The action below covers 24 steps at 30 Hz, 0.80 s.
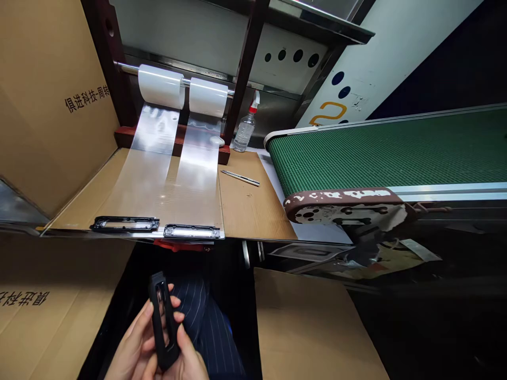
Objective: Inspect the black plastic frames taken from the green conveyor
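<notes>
Filling the left and middle of the picture, the tabletop (261, 211) carries two film bands (200, 163) drawn from rolls (161, 87), with black slotted pieces (125, 218) at their near ends, perhaps laid there to keep the film flat. At lower left-centre, the fingers of the left hand (134, 343) and right hand (190, 356) grip a similar black piece (171, 324), seemingly by its sides to leave the slot uncovered. A clear bottle (244, 129) stands upper centre (any liquid inside, I cannot tell).

Head-worn view, close above lap (216, 332), facing forward-down across workbench (259, 211).
</notes>
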Each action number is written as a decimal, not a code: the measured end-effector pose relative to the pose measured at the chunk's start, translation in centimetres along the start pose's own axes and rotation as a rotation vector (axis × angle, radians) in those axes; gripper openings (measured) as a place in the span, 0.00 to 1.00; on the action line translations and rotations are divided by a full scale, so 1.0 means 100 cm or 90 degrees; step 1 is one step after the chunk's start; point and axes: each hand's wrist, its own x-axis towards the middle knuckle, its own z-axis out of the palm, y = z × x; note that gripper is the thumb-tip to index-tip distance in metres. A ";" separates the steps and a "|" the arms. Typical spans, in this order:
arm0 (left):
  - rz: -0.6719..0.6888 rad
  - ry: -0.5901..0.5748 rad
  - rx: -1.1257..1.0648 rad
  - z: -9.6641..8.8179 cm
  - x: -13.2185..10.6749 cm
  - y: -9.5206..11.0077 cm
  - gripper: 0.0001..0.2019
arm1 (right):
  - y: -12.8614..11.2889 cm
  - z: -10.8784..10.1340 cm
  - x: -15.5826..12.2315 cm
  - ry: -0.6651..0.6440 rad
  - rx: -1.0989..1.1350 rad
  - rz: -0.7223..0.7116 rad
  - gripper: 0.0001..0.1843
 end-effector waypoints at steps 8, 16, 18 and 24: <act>-0.007 -0.037 0.002 0.005 -0.001 0.001 0.23 | -0.007 0.014 -0.003 0.168 -0.128 -0.090 0.51; 0.003 -0.044 0.018 0.004 -0.005 0.000 0.23 | -0.061 0.027 -0.011 0.337 -0.233 -0.211 0.34; 0.034 -0.063 0.094 0.004 -0.007 -0.001 0.20 | -0.072 0.024 -0.013 0.327 -0.246 -0.251 0.30; -0.010 -0.161 0.127 0.000 -0.011 -0.012 0.19 | -0.089 0.025 -0.012 0.245 -0.357 -0.283 0.28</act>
